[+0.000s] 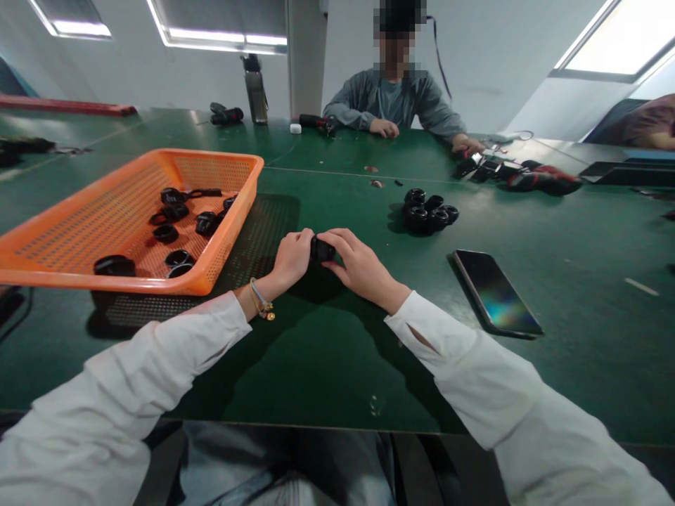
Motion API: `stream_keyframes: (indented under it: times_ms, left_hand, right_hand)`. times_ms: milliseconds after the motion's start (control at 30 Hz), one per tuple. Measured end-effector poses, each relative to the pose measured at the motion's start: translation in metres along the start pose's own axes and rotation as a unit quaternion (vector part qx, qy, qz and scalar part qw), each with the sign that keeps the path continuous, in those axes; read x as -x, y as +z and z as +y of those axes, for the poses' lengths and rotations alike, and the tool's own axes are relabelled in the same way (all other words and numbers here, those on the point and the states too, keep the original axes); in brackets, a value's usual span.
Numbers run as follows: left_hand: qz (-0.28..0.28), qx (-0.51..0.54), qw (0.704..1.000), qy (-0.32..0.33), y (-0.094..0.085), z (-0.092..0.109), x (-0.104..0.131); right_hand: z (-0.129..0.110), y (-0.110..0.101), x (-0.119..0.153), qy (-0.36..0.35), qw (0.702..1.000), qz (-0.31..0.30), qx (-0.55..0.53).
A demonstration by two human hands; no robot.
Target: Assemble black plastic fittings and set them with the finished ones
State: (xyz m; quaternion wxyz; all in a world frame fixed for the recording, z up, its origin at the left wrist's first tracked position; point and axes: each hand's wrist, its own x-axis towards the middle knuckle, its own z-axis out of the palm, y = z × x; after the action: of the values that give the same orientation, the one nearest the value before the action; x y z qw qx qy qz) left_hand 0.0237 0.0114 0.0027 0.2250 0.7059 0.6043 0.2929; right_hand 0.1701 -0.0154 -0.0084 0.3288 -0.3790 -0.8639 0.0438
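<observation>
Between my two hands, just above the green table (316,379), is a small black ring-like part (323,250); its exact kind is hard to make out. My left hand (292,258) grips it from the left, fingers closed. From the right, the thumb and fingers of my right hand (361,267) pinch the same part. An orange perforated basket (232,246) stands to the left of my hands, with several black ring-like parts (166,233) lying loose inside. Beyond my right hand sits a cluster of glossy black rings (429,211).
A smartphone (496,292) lies on the right. Across the table sits a person in a grey jacket (393,98), one hand near black and red items (543,179). At the back are a bottle (256,91), a small white object (295,128) and a dark tool (316,122).
</observation>
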Motion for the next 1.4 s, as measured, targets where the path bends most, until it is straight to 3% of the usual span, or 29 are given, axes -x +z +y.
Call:
stream_keyframes:
  times_ms: [133, 267, 600, 767, 1000, 1167, 1267, 1400]
  left_hand:
    - [-0.005, -0.025, 0.999, 0.021, 0.000, -0.002, 0.000]
    - [0.015, -0.036, 0.999, 0.001, 0.002, -0.001, 0.001]
    - [0.045, 0.013, 0.999, 0.001, 0.004, -0.002, 0.002]
    - [0.042, 0.010, 0.999, 0.011, 0.002, 0.001, 0.005]
    - [0.035, -0.027, 0.997, 0.060, -0.001, 0.003, 0.008]
    - [0.026, -0.054, 0.997, 0.058, 0.001, 0.001, 0.006]
    - [0.037, -0.041, 0.997, 0.046, 0.003, 0.001, 0.004]
    - [0.029, 0.010, 0.999, 0.026, 0.005, 0.000, 0.001]
  right_hand:
    - [0.001, -0.001, 0.000, -0.011, 0.999, -0.015, 0.036]
    - [-0.002, 0.002, -0.001, -0.003, 0.997, -0.021, 0.075]
    - [-0.015, 0.012, 0.001, 0.036, 0.995, 0.033, 0.089]
    - [-0.021, 0.017, 0.004, 0.083, 0.992, 0.065, 0.066]
    - [-0.032, 0.019, 0.004, 0.207, 0.974, 0.085, -0.020]
    - [-0.036, 0.019, 0.001, 0.265, 0.959, 0.071, -0.072]
    - [-0.030, 0.017, -0.002, 0.242, 0.965, 0.067, -0.075]
    - [-0.012, 0.009, -0.002, 0.150, 0.987, 0.028, -0.056]
